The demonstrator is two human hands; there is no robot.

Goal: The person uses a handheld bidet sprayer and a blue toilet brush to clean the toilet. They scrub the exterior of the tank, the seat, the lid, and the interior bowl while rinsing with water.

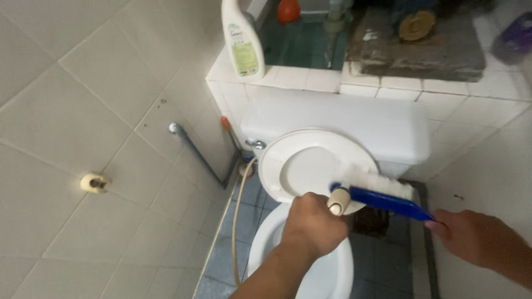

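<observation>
The right hand (471, 235) is closed on the blue brush (382, 199) handle at its four-o'clock end; its long axis runs toward ten o'clock, bristles on the raised toilet seat (299, 166). The left hand (313, 224), fisted around a beige spray nozzle (339, 201), sits nearer the bristles

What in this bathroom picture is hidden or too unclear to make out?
Head view:
- Toilet bowl interior: covered by the left hand and forearm.
- Spray nozzle: mostly inside that fist.
- Blue brush handle end: hidden in the right hand.
- Purple object top right: blurred, cut by the edge.
</observation>
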